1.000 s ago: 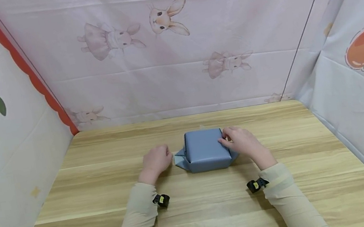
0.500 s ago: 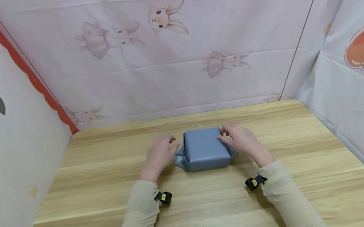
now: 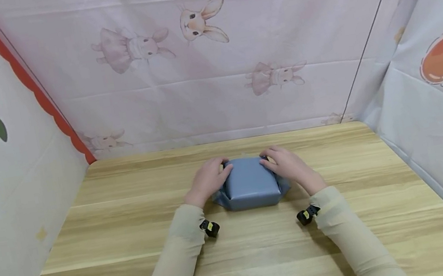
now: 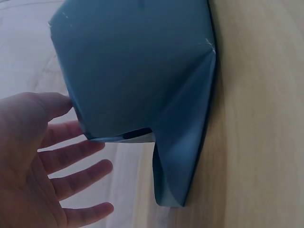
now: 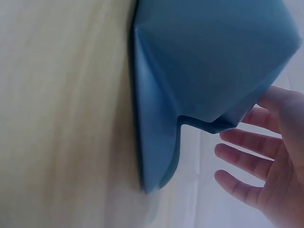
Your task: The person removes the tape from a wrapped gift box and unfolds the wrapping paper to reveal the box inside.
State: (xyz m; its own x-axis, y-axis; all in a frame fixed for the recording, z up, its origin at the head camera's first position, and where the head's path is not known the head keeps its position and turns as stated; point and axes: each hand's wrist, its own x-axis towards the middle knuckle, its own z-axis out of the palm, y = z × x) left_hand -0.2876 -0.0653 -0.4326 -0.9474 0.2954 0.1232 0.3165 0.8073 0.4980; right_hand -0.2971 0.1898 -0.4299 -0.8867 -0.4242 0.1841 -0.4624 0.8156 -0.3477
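Note:
A box-shaped parcel in blue-grey wrapping paper (image 3: 251,182) lies on the table, its paper sticking out as folded flaps at both ends. My left hand (image 3: 207,178) is at its far left corner, thumb resting on the top edge. At the far right corner my right hand (image 3: 291,165) rests its thumb on the top edge. The left wrist view shows the left hand's fingers (image 4: 78,183) spread beside the end, above a loose flap (image 4: 183,137). Spread fingers (image 5: 242,159) of the right hand likewise appear near the right flap (image 5: 156,123). Index fingertips are partly hidden behind paper.
The parcel sits toward the far side of a wood-grain table (image 3: 263,258). A patterned cloth wall (image 3: 199,107) rises behind the table, with further cloth at both sides. A small clear piece (image 3: 244,155) shows just behind the parcel.
My left hand has moved right and forward from beside the left flap to the parcel's far left corner, its fingers uncurling. My right hand has slid forward to the far right corner.

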